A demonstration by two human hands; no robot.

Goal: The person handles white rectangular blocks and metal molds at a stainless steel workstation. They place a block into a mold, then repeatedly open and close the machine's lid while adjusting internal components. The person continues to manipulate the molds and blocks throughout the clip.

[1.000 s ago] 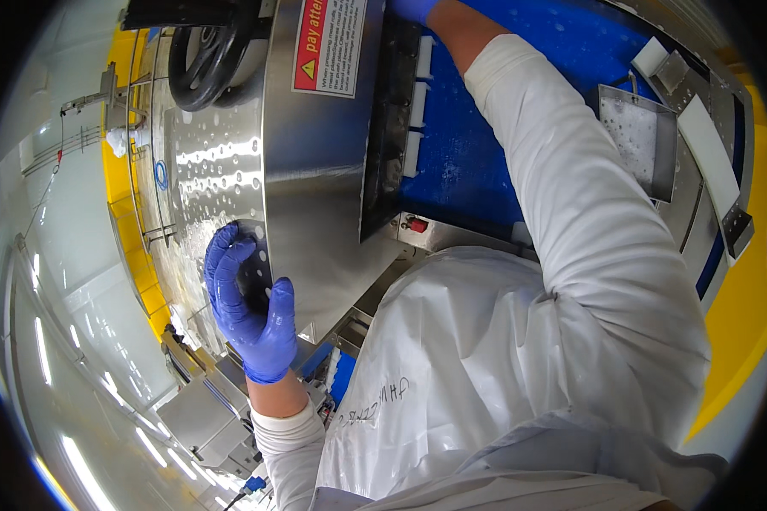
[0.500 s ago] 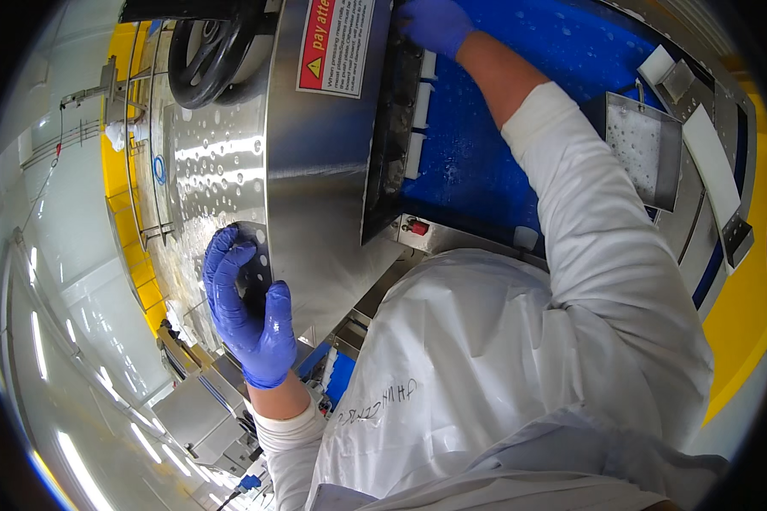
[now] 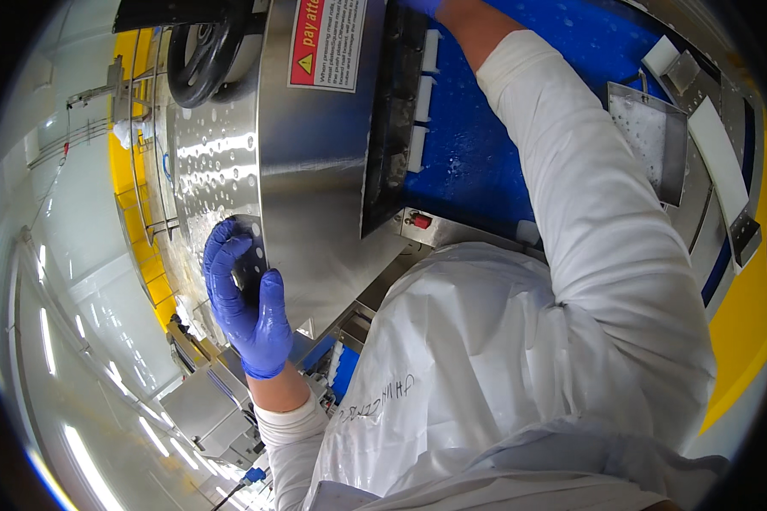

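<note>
My left hand [image 3: 249,311], in a wet blue glove, rests against the near corner of a stainless steel machine housing [image 3: 315,145]. Its fingers curve upward with the thumb apart, and nothing shows in its grasp. At the top edge of the head view only a sliver of my right hand [image 3: 424,4], also blue-gloved, is visible; its fingers are hidden. My right arm reaches far over a wet blue conveyor belt [image 3: 473,153], close to the housing's dark opening with its white plastic blocks [image 3: 417,149].
A foamy steel tray [image 3: 648,140] and a white guide strip [image 3: 717,162] lie along the belt's right side. A red switch [image 3: 419,221] sits near my apron. Thick black hoses [image 3: 200,64] loop at upper left. Yellow framing [image 3: 128,170] stands beyond the housing.
My right hand has moved farther away, almost out of view at the top. My left hand stays against the housing; the whole view has shifted slightly.
</note>
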